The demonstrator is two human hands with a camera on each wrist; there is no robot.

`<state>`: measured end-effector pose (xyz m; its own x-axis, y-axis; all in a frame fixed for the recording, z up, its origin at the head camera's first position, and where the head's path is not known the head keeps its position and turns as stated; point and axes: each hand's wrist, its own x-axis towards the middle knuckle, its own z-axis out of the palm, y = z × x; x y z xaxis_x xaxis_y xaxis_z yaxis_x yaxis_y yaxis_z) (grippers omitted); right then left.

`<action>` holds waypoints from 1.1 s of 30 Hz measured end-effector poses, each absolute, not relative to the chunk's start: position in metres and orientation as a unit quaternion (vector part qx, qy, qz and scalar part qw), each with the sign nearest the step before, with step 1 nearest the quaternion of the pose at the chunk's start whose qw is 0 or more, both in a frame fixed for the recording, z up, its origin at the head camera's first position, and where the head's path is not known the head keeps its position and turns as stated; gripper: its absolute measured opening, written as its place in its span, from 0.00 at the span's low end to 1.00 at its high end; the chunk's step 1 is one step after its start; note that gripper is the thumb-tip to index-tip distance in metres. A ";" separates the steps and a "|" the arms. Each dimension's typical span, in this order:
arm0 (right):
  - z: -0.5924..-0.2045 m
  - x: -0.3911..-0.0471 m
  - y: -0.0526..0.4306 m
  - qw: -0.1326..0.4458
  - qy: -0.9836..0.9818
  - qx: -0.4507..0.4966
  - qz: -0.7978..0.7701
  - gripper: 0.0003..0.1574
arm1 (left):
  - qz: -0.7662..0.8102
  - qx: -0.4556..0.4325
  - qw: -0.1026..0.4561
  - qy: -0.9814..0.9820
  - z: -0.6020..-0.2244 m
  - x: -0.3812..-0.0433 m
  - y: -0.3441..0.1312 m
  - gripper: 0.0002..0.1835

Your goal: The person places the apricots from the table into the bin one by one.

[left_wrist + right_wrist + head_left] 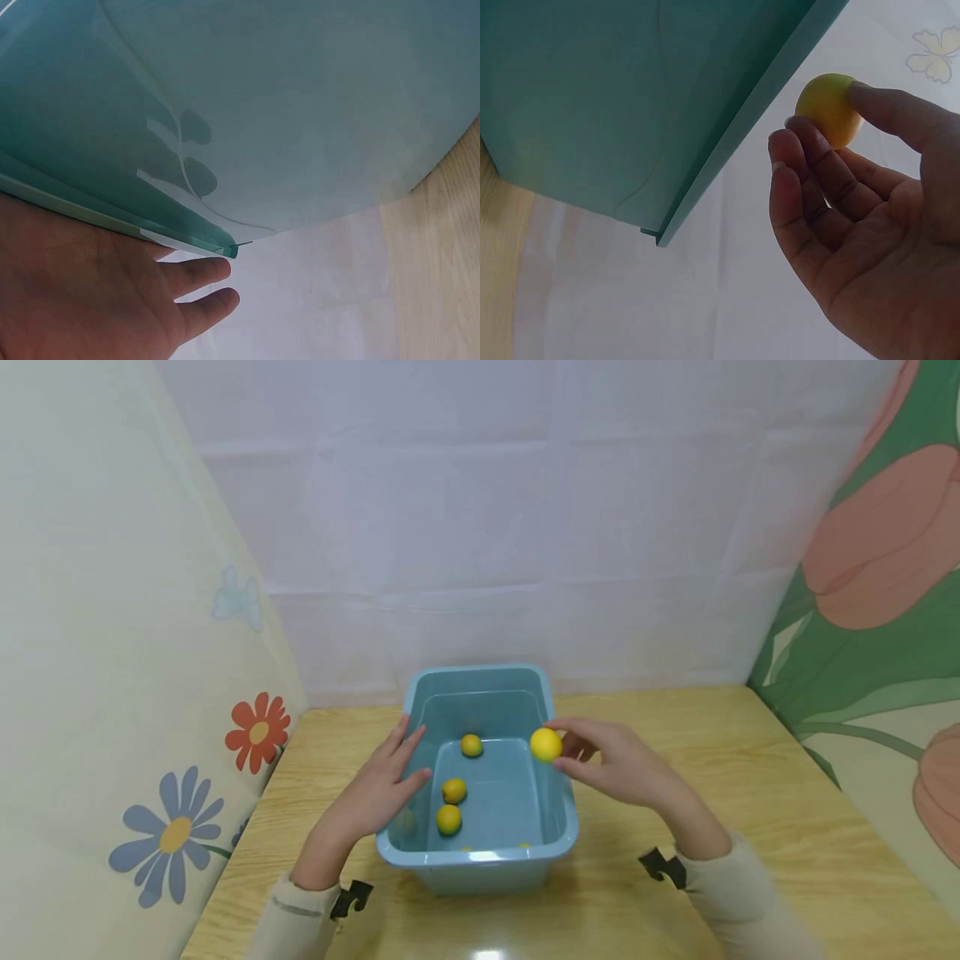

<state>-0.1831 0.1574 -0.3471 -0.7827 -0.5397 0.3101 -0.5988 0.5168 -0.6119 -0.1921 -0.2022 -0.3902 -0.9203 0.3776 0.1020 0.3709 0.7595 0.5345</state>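
My right hand (622, 760) pinches a small, lemon-like yellow fruit (546, 744) between thumb and fingertips, over the right rim of a blue plastic bin (491, 858). In the right wrist view, this fruit (828, 111) looks yellow with a greenish top, held beside the bin's outer wall (577, 97). At the bin's left rim lies my left hand (378, 789), its fingers extended and spread. The left wrist view shows its palm (75, 285) against the rim. Inside the bin sit more yellow fruits, one toward the back (471, 745) and others near the left wall (449, 819).
The bin stands on a light wooden table (675, 727). A white cloth (450, 527) hangs behind it. Panels with printed flowers stand at the left (90, 652) and right (885, 693). Two more yellow bits peek over the bin's front rim.
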 end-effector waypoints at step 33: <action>-0.356 -0.188 0.151 0.038 -0.868 0.327 0.371 0.24 | 0.315 0.187 0.013 0.930 -0.389 -0.191 -0.201 0.38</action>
